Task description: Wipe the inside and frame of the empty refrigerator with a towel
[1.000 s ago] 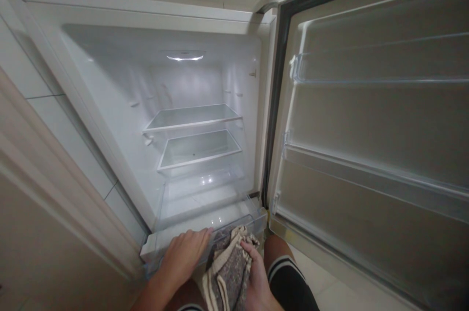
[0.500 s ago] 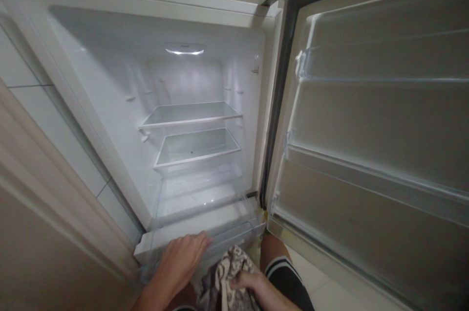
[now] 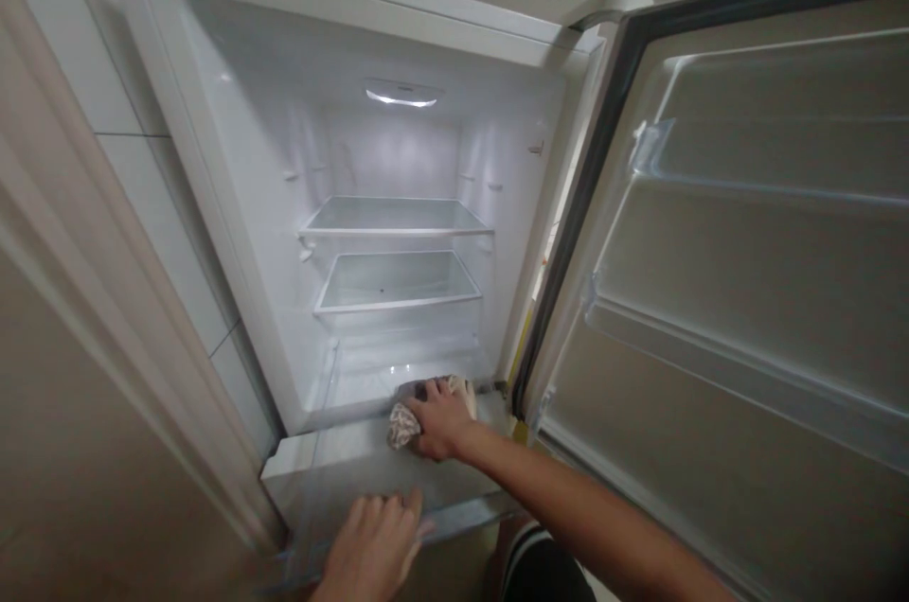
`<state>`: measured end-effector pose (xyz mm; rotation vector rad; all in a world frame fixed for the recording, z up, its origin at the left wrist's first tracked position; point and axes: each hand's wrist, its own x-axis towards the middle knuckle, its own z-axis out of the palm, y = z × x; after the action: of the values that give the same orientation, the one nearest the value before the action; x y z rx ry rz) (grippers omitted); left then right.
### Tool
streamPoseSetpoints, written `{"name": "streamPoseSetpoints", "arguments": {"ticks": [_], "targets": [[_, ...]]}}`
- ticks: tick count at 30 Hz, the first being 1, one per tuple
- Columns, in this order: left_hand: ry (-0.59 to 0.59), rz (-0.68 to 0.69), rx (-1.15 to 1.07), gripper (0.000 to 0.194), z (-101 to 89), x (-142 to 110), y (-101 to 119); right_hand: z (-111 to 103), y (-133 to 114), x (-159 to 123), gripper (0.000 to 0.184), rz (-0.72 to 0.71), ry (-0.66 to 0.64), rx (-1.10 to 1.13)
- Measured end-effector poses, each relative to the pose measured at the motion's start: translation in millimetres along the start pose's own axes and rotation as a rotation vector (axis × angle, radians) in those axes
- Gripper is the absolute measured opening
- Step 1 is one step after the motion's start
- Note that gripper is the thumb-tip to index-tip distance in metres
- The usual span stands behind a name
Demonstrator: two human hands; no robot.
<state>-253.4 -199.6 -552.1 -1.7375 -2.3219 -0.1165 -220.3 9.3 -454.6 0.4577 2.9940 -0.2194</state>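
Observation:
My right hand (image 3: 441, 424) is closed on a patterned cloth (image 3: 403, 427), bunched brown, grey and cream, inside the pulled-out clear drawer (image 3: 469, 515) at the bottom of the fridge. The cloth seems pressed toward the drawer's back part; exact contact is hidden under the hand. My left hand (image 3: 375, 540) is at the drawer's front edge, fingers curled over it and the thumb pointing right. Its fingertips are partly hidden.
The white fridge interior (image 3: 248, 167) is lit by a ceiling lamp (image 3: 401, 97). Two glass shelves, an upper shelf (image 3: 398, 216) and a lower shelf (image 3: 398, 282), stand above the drawer. The fridge door (image 3: 745, 261) with clear racks hangs open at right. A wall edge (image 3: 106, 299) borders the left.
My right hand has carried the cloth from near my lap up and forward into the drawer. My left hand stays at the drawer front, lower in view. The camera view has shifted.

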Motion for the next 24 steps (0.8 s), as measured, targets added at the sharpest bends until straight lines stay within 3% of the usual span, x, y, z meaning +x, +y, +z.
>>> {"name": "streamPoseSetpoints", "arguments": {"ticks": [3, 6, 8, 10, 13, 16, 19, 21, 24], "targets": [[0.054, -0.015, -0.02, 0.03, 8.8, -6, -2, 18, -5, 27, 0.074, -0.214, 0.053, -0.169], [0.054, -0.012, -0.049, 0.032, 14.4, -10, -7, 13, 7, 52, 0.074, -0.142, 0.103, -0.127], [-0.039, 0.019, -0.097, 0.034, 8.5, -6, -10, 4, 17, 73, 0.068, 0.0, 0.144, -0.094], [-0.202, 0.034, -0.152, 0.035, -6.6, 5, -11, -2, 19, 95, 0.061, 0.052, 0.171, -0.084], [-0.441, 0.017, -0.211, 0.04, -36.3, 23, -10, -2, -1, 125, 0.057, -0.024, 0.179, -0.074], [-0.548, 0.008, -0.238, 0.042, -57.1, 34, -7, 5, -40, 147, 0.06, -0.17, 0.153, -0.057], [-0.557, -0.009, -0.238, 0.037, -64.9, 36, -8, 10, -72, 157, 0.064, -0.28, 0.122, -0.038], [-0.537, -0.024, -0.239, 0.035, -66.0, 36, -13, 9, -80, 155, 0.062, -0.348, 0.08, -0.009], [-0.317, -0.008, -0.227, 0.031, -62.7, 36, -26, 3, -75, 142, 0.046, -0.45, -0.106, 0.119]]}}
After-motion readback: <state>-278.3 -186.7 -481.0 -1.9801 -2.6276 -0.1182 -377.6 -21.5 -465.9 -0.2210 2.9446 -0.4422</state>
